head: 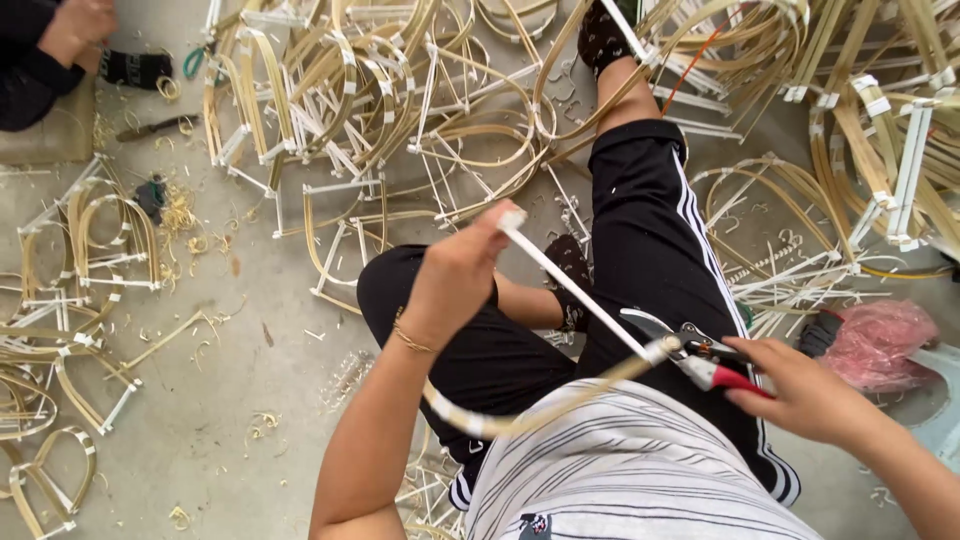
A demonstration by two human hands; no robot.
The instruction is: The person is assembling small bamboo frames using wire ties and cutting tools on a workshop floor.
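Gripping the white strip (575, 290) at its upper end, my left hand (455, 275) is closed around it above my lap. My right hand (805, 390) is wrapped around the red handles of the shears (690, 355), whose blades meet the strip where it joins a bent bamboo strip (530, 405). Beyond the strip, heaps of bamboo loops (380, 90) cover the floor (230, 330). A pink bag (880, 340) lies just beyond my right hand.

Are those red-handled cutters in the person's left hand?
No, the right hand grips the cutters; the left hand holds the white stick.
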